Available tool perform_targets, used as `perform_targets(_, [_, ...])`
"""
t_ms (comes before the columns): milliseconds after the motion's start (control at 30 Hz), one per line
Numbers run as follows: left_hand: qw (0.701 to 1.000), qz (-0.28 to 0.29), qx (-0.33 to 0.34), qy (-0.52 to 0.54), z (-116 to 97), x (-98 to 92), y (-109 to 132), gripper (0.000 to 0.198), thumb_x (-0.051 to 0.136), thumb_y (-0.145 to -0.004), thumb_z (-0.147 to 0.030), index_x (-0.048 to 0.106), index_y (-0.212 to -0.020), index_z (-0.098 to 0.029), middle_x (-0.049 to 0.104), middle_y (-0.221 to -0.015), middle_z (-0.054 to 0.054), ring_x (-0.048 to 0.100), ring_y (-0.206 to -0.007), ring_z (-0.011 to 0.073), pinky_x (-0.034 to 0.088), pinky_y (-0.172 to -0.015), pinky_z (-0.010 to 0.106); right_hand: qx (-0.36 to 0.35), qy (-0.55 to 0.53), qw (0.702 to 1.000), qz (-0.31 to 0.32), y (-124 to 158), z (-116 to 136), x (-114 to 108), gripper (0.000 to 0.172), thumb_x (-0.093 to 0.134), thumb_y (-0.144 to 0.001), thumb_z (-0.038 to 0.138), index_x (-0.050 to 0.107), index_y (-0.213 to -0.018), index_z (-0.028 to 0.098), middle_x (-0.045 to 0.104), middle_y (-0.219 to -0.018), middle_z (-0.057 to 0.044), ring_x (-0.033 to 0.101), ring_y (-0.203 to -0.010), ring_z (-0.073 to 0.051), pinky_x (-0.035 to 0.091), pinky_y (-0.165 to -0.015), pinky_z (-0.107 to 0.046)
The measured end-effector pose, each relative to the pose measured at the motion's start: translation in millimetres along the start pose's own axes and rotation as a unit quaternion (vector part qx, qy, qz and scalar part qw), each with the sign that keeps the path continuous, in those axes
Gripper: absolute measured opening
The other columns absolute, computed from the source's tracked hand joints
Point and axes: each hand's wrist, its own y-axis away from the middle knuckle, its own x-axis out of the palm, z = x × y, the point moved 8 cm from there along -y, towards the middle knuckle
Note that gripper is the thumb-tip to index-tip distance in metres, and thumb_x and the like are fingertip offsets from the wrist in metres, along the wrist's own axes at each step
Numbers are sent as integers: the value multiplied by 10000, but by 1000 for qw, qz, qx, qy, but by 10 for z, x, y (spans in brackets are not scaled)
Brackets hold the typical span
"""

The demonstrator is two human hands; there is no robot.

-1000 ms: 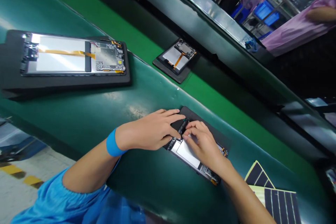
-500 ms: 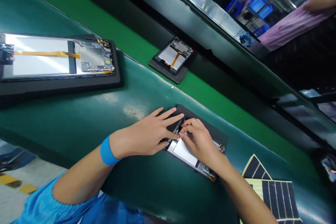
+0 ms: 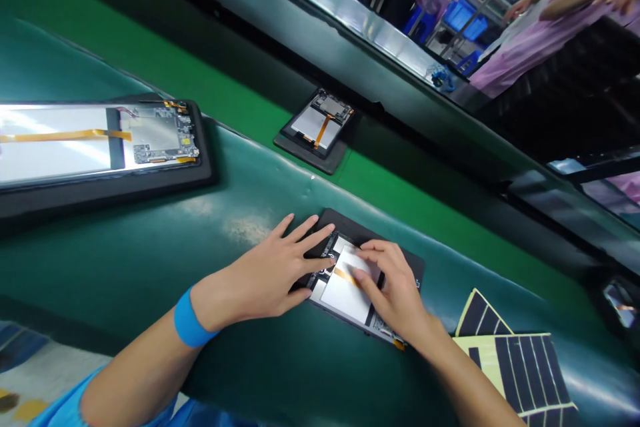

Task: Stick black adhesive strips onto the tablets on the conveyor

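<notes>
An opened tablet point(image 3: 345, 297) with a silver battery and an orange flex cable lies in a black foam tray point(image 3: 400, 257) on the dark green bench. My left hand point(image 3: 273, 273) lies flat with fingers spread, pressing the tablet's left end. My right hand point(image 3: 393, 290) rests on the battery, its fingers bent and fingertips pushing down along the orange cable near the middle. Neither hand holds anything loose.
A second opened tablet in a black tray point(image 3: 100, 147) sits at the left, a third point(image 3: 315, 127) on the bright green conveyor belt. Sheets of black adhesive strips on yellow backing point(image 3: 520, 367) lie at the right. A person in pink sleeves point(image 3: 545, 33) works beyond the rail.
My right hand slid from the tablet's left end toward the middle of the battery, uncovering the orange cable. My left hand stayed flat on the left end. The view shifted slightly.
</notes>
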Motion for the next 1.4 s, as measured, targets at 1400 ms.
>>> perform_targets(1400, [854, -260, -164, 420, 597, -522, -22, 391, 579, -941, -497, 774, -1023, -168, 743, -990, 108, 661, -809, 192, 525, -693, 296, 338, -347, 870, -91, -863, -1346, 10, 454, 633, -864, 457, 573, -1246, 220, 656, -1272, -144, 724, -1037, -284, 588, -912, -508])
